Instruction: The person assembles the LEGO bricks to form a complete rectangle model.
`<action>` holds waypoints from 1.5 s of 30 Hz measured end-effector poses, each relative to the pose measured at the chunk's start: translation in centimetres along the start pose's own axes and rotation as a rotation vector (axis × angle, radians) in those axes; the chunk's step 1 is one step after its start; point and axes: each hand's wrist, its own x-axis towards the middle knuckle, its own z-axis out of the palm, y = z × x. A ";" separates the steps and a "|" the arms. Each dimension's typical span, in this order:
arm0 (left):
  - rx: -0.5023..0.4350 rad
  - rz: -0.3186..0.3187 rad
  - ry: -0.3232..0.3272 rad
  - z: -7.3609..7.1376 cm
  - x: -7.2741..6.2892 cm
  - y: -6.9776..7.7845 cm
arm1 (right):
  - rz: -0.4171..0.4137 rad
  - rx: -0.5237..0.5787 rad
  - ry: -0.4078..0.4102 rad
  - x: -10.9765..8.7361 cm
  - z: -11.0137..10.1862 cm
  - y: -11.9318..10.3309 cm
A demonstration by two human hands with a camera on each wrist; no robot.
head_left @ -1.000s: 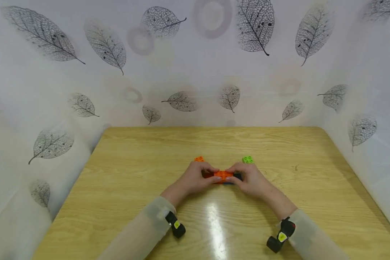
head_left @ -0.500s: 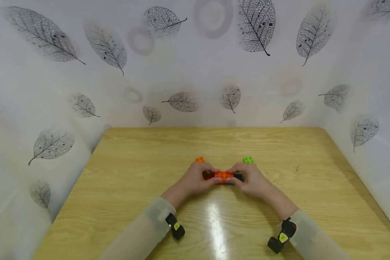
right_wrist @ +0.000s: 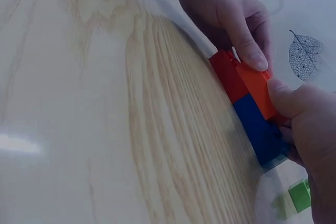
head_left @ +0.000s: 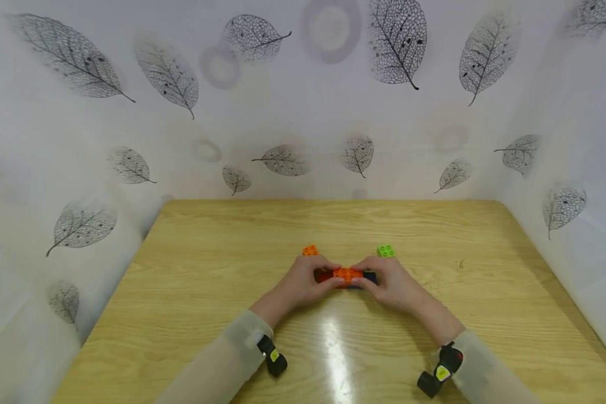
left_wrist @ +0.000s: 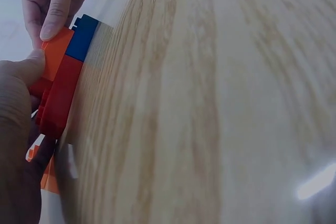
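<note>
An orange toy building brick [head_left: 347,274] lies across the tops of a red brick [left_wrist: 64,90] and a blue brick [right_wrist: 259,132], which stand end to end on the wooden table. My left hand [head_left: 303,280] pinches the orange brick's left part between thumb and fingers, over the red brick. On its right part, over the blue brick, my right hand [head_left: 393,283] pinches it the same way. Both thumbs press on the near side of the orange brick, close together. Fingers behind the bricks are partly hidden.
A smaller orange brick [head_left: 310,250] sits behind my left hand. Behind my right hand is a light green brick [head_left: 385,251]. The wooden table [head_left: 222,235] ends at a pale curtain [head_left: 303,112] with a leaf print.
</note>
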 end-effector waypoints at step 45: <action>-0.063 -0.035 0.018 0.4 -0.1 -0.4 | 0.059 -0.071 0.095 0.5 -5.4 1.4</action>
